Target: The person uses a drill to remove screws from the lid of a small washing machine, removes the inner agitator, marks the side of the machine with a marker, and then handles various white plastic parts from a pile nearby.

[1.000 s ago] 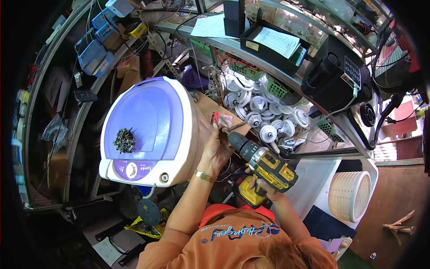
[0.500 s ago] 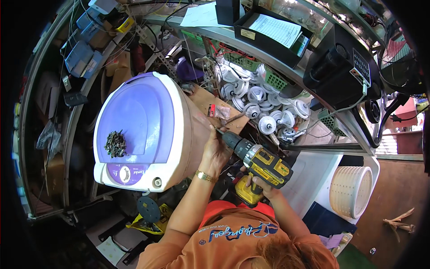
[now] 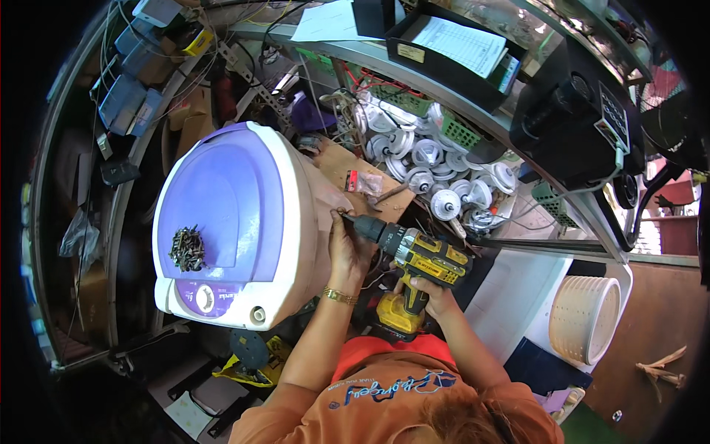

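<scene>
A small white washing machine (image 3: 296,214) with a purple lid stands in the middle. My right hand (image 3: 431,290) grips the handle of a yellow and black cordless drill (image 3: 414,259) whose bit touches the machine's right side wall. My left hand (image 3: 346,248) rests against that wall, fingers around the drill's nose and bit. A pile of dark screws (image 3: 187,248) lies on the purple lid.
Several white round pulleys (image 3: 436,166) fill green baskets behind the machine. A black tray with papers (image 3: 458,52) and a black device (image 3: 584,126) sit on the shelf above. A white perforated tub (image 3: 584,318) stands at right. Cardboard (image 3: 355,174) lies behind the machine.
The drill and both hands stay at the machine's side wall; the view has shifted slightly, and the drill's nose sits a little lower against the wall.
</scene>
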{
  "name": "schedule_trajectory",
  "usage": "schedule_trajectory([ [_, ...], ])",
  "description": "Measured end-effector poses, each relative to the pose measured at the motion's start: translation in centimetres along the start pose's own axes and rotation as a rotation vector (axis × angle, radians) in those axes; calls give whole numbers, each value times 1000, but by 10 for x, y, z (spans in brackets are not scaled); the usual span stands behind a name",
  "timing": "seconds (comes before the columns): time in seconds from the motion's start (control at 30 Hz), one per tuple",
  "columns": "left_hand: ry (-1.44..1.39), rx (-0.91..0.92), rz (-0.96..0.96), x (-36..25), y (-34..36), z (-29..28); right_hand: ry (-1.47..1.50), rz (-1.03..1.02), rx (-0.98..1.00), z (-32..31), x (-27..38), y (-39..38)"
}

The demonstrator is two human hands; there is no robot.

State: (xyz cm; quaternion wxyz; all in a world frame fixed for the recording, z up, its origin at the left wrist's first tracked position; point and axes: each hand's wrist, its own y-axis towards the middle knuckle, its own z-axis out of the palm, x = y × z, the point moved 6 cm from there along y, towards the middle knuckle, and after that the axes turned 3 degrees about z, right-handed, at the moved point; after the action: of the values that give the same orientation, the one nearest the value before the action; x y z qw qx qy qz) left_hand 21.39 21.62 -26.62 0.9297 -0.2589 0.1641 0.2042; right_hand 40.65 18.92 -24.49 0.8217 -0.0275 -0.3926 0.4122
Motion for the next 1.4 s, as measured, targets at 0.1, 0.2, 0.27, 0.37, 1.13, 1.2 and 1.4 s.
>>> schedule_trajectory([
  [0.1, -102, -15, -56, 3, 16, 7, -53, -33, 25, -6, 7, 27],
  [0.2, -182, 9, -79, -3, 33, 23, -61, 0, 57, -11, 24, 63],
  [0.27, -194, 19, -84, -4, 40, 34, -103, -11, 111, -17, 43, 89],
  [0.37, -285, 188, -75, -15, 50, 13, -78, 104, 229, -18, 63, 117],
  [1.13, 2828, 351, 328, -134, -118, 120, 183, 162, 322, -28, 98, 128],
  [1.2, 2825, 380, 304, -134, -138, 116, 171, 180, 331, -25, 106, 127],
  [1.4, 2741, 485, 226, -134, -184, 81, 78, 238, 392, -33, 103, 124],
])
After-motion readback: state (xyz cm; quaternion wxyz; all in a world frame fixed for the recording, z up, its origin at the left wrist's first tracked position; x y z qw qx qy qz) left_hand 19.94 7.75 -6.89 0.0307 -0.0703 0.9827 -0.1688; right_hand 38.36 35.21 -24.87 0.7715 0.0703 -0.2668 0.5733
